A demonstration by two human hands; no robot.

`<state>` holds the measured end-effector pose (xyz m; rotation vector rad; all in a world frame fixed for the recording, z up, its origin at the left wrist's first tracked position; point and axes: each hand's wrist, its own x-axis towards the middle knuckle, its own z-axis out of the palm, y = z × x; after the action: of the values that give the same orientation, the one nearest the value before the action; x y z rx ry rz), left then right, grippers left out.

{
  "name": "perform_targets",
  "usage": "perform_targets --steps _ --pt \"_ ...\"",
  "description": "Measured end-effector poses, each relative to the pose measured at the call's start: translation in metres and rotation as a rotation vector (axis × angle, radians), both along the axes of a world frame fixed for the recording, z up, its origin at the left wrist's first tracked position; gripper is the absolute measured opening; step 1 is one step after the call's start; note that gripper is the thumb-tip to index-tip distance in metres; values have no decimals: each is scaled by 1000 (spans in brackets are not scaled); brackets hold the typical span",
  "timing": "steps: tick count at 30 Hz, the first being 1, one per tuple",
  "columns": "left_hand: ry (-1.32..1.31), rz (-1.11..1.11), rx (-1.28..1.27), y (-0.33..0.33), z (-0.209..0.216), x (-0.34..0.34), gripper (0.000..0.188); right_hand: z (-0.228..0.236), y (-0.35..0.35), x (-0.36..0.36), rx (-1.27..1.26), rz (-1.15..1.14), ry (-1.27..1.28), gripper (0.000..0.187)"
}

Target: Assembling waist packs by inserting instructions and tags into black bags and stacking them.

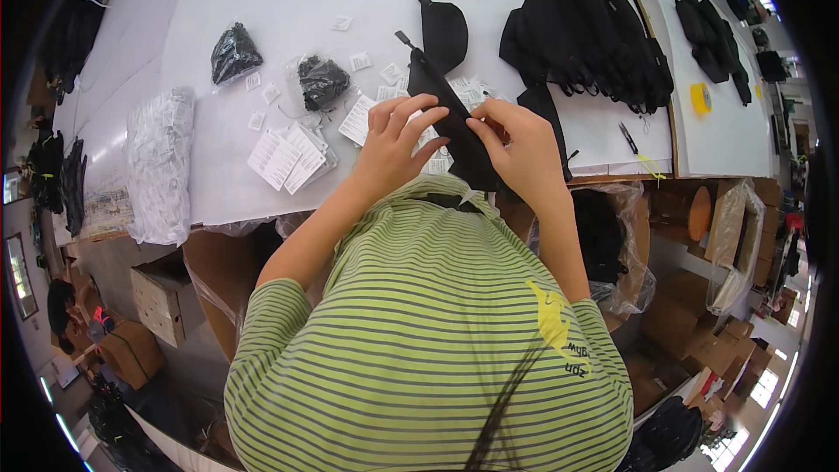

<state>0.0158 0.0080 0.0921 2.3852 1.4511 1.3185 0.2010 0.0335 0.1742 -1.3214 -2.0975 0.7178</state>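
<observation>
Apparently, a white table point(288, 0) was spread with work

Black goods point(585, 35) were piled at the right, perhaps for easy reach. A black pouch point(459, 144) was slanted between the grips, probably to expose both edges. Its right edge was pinched by the right hand point(524, 144); its left was touched by the left hand point(391, 137), whose closure could not be told. Beside it, white cards point(284, 157) were strewn. A pull tab point(403, 38) was pointed away, beyond both hands.

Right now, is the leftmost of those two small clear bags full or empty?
Not empty: the clear bag bulges with black contents. Whether completely full, cannot tell.
</observation>
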Motion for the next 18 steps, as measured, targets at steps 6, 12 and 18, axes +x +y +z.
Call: perform_targets --steps 6,12,18 --pt "53 -29 119 -10 15 -3 36 12 -18 3 2 42 86 9" --pt "24 -90 60 -18 33 2 28 20 -24 4 23 16 156 9" --pt "67 -149 19 -22 38 -2 31 15 -28 4 -16 76 171 10"
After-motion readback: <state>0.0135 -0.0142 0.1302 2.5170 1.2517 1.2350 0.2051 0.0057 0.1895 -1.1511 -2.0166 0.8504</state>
